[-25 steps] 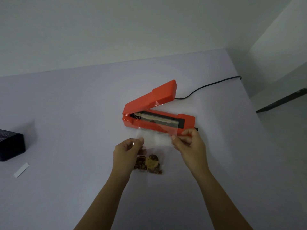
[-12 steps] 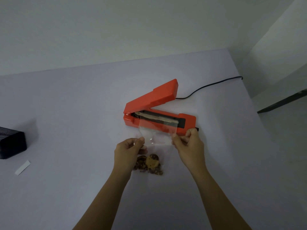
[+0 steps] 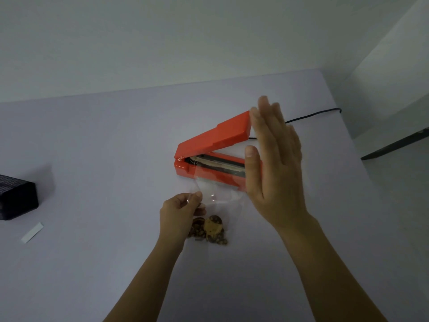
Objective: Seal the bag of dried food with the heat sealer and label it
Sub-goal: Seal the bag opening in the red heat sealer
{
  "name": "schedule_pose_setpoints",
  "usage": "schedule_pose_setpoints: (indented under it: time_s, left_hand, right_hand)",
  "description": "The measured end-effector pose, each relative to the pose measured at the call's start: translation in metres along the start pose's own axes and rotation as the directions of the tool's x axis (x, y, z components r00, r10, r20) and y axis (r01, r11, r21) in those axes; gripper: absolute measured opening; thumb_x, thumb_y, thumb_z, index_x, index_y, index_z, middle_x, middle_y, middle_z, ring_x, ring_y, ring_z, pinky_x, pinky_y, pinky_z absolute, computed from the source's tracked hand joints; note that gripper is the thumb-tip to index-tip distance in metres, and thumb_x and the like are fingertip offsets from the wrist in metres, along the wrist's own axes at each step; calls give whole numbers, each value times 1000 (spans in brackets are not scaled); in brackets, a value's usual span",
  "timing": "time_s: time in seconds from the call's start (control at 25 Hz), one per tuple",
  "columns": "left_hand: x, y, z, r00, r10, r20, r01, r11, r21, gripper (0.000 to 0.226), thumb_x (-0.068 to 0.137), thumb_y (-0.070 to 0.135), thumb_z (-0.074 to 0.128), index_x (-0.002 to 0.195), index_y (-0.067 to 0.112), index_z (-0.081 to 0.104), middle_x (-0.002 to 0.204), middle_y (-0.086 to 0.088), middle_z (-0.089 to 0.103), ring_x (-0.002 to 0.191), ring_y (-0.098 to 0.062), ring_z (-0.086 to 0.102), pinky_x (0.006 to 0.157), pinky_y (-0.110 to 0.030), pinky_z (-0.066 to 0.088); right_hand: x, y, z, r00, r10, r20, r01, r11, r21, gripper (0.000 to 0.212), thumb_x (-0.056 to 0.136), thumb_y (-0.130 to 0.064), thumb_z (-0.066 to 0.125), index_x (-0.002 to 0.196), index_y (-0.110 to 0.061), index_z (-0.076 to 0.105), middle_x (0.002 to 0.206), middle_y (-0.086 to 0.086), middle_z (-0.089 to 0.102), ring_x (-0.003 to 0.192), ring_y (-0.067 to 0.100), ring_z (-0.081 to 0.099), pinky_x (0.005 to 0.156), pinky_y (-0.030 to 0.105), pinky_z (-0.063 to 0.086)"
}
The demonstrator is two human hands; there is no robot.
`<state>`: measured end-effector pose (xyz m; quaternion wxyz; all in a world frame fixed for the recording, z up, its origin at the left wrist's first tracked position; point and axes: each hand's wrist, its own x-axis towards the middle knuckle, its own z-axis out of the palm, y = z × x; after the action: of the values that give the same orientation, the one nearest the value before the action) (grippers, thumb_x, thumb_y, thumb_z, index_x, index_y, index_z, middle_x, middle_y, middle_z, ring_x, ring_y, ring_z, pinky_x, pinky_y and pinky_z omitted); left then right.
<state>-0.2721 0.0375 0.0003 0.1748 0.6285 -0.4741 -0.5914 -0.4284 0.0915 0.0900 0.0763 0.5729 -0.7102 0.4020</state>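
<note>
An orange heat sealer (image 3: 216,138) lies on the white table (image 3: 116,140) with its lid raised at the right end. A clear plastic bag (image 3: 218,196) holding brown dried food (image 3: 209,230) at its bottom rests in front, its open top laid over the sealer's lower bar. My left hand (image 3: 178,210) pinches the bag's left edge. My right hand (image 3: 274,163) is lifted, flat with fingers spread, in front of the sealer's right end and next to the raised lid tip, holding nothing.
A black box (image 3: 16,198) sits at the table's left edge, with a small white label strip (image 3: 32,232) in front of it. The sealer's black cord (image 3: 313,115) runs off the far right edge. A wall stands behind the table.
My right hand let go of the bag's right edge and rose toward the sealer's raised lid end. My left hand kept its pinch on the bag.
</note>
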Motion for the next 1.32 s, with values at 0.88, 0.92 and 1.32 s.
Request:
schedule_pose_setpoints:
  time_s: [0.88,0.92,1.32]
  left_hand:
    - [0,-1,-2,1000,18,10,-19,1000,13,19,87,26,63,80,10,69,67,-3,71,63,-15,71,61,-23,51]
    - [-1,-1,-2,1000,18,13,-18,1000,11,19,87,25,63,80,9,69,67,-3,71,63,-15,70,60,-22,51]
    - [-3,0,-2,1000,9,21,-9,1000,-17,17,87,25,63,78,11,69,66,-4,70,63,-17,70,60,-23,52]
  right_hand:
    - [-78,84,28,980,179,83,-145,938,-315,38,93,-21,42,119,-1,61,126,15,60,119,29,55,104,36,29]
    - [-80,85,29,979,182,91,-145,938,-315,38,92,-21,42,119,-1,61,126,15,60,119,29,55,104,36,30]
    - [-82,86,31,976,203,77,-170,935,-312,36,90,-18,42,116,-5,63,124,13,62,115,26,59,100,49,36]
